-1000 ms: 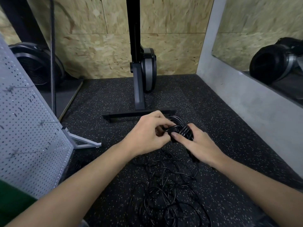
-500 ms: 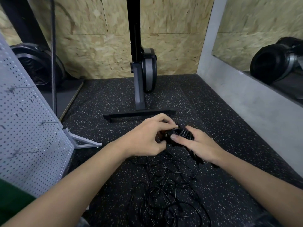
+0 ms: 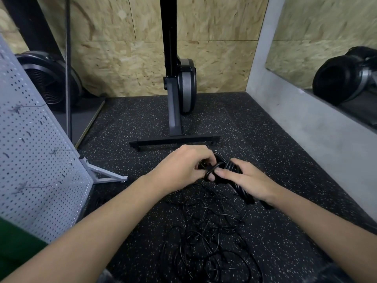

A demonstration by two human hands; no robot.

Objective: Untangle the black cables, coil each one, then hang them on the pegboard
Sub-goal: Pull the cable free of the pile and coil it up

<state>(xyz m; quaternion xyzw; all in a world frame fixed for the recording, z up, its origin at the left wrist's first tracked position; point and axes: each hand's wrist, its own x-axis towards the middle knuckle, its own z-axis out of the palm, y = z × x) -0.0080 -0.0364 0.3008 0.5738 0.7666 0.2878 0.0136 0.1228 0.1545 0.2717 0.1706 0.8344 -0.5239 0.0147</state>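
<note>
Speckled black rubber floor (image 3: 265, 152), chipboard wall (image 3: 122, 64) behind, mirror (image 3: 310, 37) on the right.

I'm getting dim, even light from above; soft shadow sits just under the left hand (image 3: 183, 166) and right hand (image 3: 251, 180). Beyond them straight edges bow, wide-angle. Below them the corners blur.

coil (image 3: 241, 190): black, tight bundled loops, gripped by left hand (image 3: 183, 166) and right hand (image 3: 248, 180), one strand looped over the left fingertips
tangle (image 3: 206, 227): thin black cables, loose knotted loops, flat on floor (image 3: 126, 123) just below coil
pegboard (image 3: 36, 156): grey, perforated, upright, tilted, far left
</note>
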